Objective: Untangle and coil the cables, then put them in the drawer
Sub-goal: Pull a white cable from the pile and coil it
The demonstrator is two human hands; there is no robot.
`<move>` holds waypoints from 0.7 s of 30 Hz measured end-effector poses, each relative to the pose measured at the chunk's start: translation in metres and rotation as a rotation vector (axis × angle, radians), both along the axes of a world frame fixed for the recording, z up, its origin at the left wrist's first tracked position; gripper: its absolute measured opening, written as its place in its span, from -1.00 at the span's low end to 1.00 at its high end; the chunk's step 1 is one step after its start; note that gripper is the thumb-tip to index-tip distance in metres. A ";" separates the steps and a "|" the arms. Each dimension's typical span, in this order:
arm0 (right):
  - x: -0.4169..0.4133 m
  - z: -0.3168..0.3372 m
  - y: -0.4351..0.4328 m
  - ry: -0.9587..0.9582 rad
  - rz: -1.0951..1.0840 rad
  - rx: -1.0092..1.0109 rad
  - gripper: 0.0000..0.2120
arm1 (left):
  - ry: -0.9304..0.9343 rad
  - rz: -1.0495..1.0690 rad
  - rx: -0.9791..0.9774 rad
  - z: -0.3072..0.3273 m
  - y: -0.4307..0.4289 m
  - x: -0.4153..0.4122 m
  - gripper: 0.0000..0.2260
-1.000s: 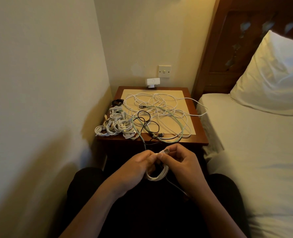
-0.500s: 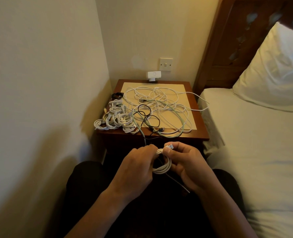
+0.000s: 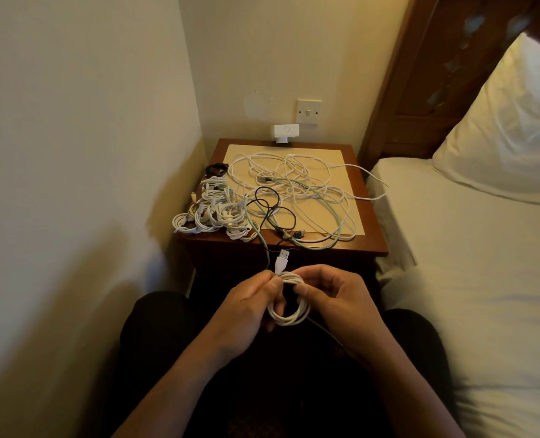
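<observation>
One white coil (image 3: 289,306) gripped low centre, left hand (image 3: 245,306) pinching its top at 11 o'clock, right hand (image 3: 335,298) closed on the 2 o'clock edge. Now tightened into a neat ring since a second ago, USB plug (image 3: 282,257) freed and standing up at 12. Nearly ready for the drawer, unseen here. Plenty left: loose tangle (image 3: 297,188) on the bedside table (image 3: 371,235), finished bundles (image 3: 213,213) at its 9 o'clock. No readable writing anywhere.

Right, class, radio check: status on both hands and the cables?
Left hand and right hand both gripping white coil, USB plug sticking up. Loose tangle still on nightstand. Nothing blocking.
</observation>
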State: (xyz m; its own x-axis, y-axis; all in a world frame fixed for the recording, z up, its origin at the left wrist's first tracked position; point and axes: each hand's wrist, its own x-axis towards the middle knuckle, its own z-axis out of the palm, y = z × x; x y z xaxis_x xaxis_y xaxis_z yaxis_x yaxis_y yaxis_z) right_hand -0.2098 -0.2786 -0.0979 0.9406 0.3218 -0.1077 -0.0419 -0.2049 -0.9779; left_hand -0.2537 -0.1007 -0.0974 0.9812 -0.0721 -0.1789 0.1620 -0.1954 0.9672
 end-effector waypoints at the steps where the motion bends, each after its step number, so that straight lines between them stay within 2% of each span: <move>1: 0.001 0.000 0.001 -0.013 -0.006 0.008 -0.81 | 0.024 -0.023 -0.054 0.001 0.002 0.000 -0.65; 6: 0.003 -0.004 0.002 -0.100 0.008 -0.049 -0.76 | 0.134 -0.143 -0.260 -0.001 0.015 0.000 -0.73; 8: 0.005 -0.005 0.000 -0.098 0.026 -0.104 -0.76 | 0.138 -0.137 -0.155 -0.003 0.020 0.002 -0.72; 11: 0.008 -0.007 -0.002 -0.080 0.044 -0.149 -0.76 | 0.007 -0.075 0.209 -0.012 0.024 0.003 -0.80; 12: 0.008 -0.008 -0.002 -0.076 0.048 -0.163 -0.74 | -0.033 -0.032 0.248 -0.014 0.022 0.003 -0.84; 13: 0.008 -0.009 0.000 -0.069 0.049 -0.174 -0.73 | -0.064 0.019 0.262 -0.015 0.020 0.002 -0.80; 15: 0.011 -0.012 0.003 -0.061 0.041 -0.178 -0.72 | -0.137 0.100 0.305 -0.017 0.014 0.002 -0.55; 16: 0.013 -0.013 0.004 -0.062 0.030 -0.177 -0.73 | -0.174 0.110 0.329 -0.019 0.012 0.002 -0.48; 19: 0.018 -0.015 0.006 -0.065 0.004 -0.166 -0.74 | -0.261 0.085 0.385 -0.023 0.003 0.004 -0.58; 21: 0.022 -0.018 0.006 -0.066 -0.006 -0.169 -0.76 | -0.243 0.064 0.400 -0.023 0.000 0.008 -0.62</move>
State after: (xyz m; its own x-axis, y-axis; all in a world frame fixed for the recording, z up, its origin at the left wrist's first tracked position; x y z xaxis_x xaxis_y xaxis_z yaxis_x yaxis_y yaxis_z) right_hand -0.1880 -0.2725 -0.1160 0.9492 0.2991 -0.0975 0.0198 -0.3661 -0.9304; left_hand -0.2462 -0.1004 -0.1200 0.9983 0.0177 0.0550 -0.0359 -0.5571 0.8296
